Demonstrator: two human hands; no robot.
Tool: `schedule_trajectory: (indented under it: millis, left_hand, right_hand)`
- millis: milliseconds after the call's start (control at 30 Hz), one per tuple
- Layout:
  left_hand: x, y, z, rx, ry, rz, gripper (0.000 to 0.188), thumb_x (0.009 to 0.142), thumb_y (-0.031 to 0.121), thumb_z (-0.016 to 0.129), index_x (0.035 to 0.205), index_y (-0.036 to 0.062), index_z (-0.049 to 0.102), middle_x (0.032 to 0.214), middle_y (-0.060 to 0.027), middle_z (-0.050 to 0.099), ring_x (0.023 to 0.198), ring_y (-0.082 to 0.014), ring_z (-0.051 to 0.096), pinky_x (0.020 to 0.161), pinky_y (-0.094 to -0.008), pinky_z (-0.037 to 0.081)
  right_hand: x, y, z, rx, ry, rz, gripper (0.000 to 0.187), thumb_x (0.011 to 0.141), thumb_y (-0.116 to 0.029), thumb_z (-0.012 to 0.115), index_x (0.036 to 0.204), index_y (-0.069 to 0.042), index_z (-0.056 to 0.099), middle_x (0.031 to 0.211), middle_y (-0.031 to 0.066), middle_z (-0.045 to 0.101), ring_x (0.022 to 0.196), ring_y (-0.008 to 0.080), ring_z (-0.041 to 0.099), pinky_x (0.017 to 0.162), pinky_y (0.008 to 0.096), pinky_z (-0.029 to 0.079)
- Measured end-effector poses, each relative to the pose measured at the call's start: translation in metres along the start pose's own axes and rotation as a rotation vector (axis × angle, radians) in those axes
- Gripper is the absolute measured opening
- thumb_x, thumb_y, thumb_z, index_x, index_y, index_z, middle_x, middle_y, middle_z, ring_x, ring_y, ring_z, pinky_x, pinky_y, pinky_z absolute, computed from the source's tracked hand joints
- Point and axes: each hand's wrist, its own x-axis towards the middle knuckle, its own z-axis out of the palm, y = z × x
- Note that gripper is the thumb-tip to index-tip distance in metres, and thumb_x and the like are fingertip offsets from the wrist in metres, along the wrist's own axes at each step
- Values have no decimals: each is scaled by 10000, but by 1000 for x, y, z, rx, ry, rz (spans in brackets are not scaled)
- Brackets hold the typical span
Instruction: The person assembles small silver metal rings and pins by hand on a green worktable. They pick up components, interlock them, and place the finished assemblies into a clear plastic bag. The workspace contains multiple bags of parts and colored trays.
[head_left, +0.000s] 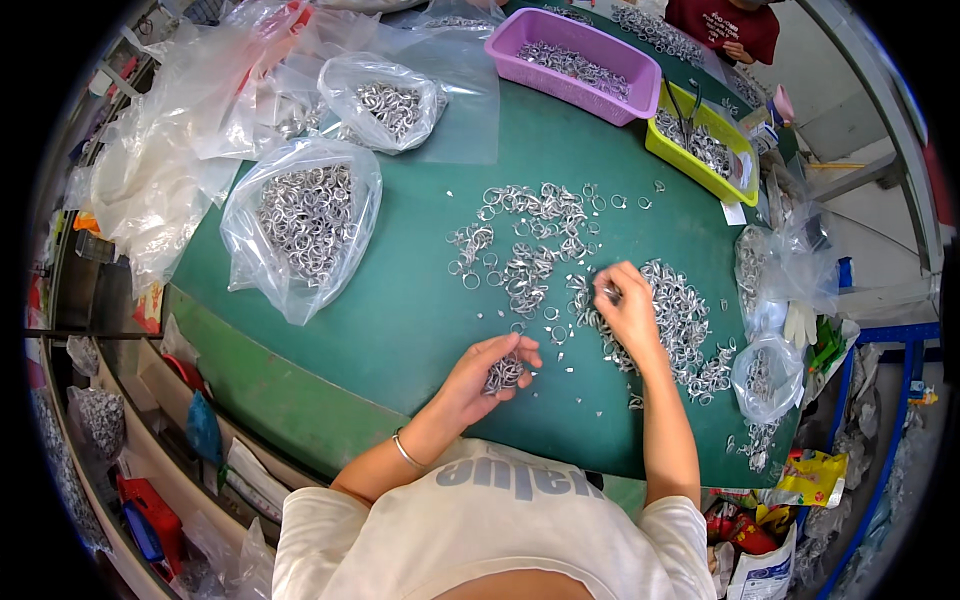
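Observation:
My left hand (472, 382), a bangle on its wrist, is cupped around a handful of silver-coloured rings (503, 374) near the table's front edge. My right hand (630, 308) is bent over the left side of a large ring pile (682, 318). Its fingers are closed, with dark grey metal between them that looks like rings. Smaller ring heaps (528, 275) lie on the green tabletop (420, 270) beyond and between my hands. Tiny silver bits are scattered near my left fingertips.
Two clear bags of rings (305, 225) (390, 108) stand open at the left. A purple basket (575, 95) and a yellow-green basket (700, 172) hold metal parts at the far right. A smaller bag (768, 380) sits at the right edge. Another person (725, 28) is across the table.

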Motion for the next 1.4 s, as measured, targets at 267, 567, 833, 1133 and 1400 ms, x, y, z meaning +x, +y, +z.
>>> schedule_trajectory:
  millis: [267,567,833,1133,1400]
  left_hand:
    - [0,-5,2,-28,-9,-5,270,946,259,497,988,14,602,831,-83,595,633,-138,549,381,-183,384]
    - [-4,-10,10,-22,-15,-2,257,942,246,505,985,11,599,815,-76,581,625,-139,535,382,-183,375]
    - [-2,-12,2,-29,-8,8,253,949,248,487,989,25,600,803,-63,575,638,-140,527,400,-191,378]
    - [-2,-12,6,-21,1,6,256,949,246,488,995,20,598,800,-63,572,636,-140,523,399,-195,369]
    - [-2,-11,12,10,18,-7,245,942,245,508,981,20,598,765,-48,561,609,-132,524,385,-190,347]
  right_hand:
    - [0,-1,-28,-447,139,28,194,727,-106,688,888,-20,622,943,121,595,937,324,521,857,420,403]
    - [38,2,37,-200,10,-181,409,682,-174,763,1017,-13,592,1059,131,574,996,298,523,828,386,437]
    - [21,19,4,875,101,335,119,891,-86,577,929,26,594,764,58,623,655,100,578,579,222,476]
    - [6,5,-19,35,292,159,195,787,-73,645,973,-14,632,961,105,603,797,193,572,672,292,454]
    - [-1,-1,6,-561,267,-36,97,756,-111,651,790,-23,629,859,116,566,863,280,511,760,400,388]
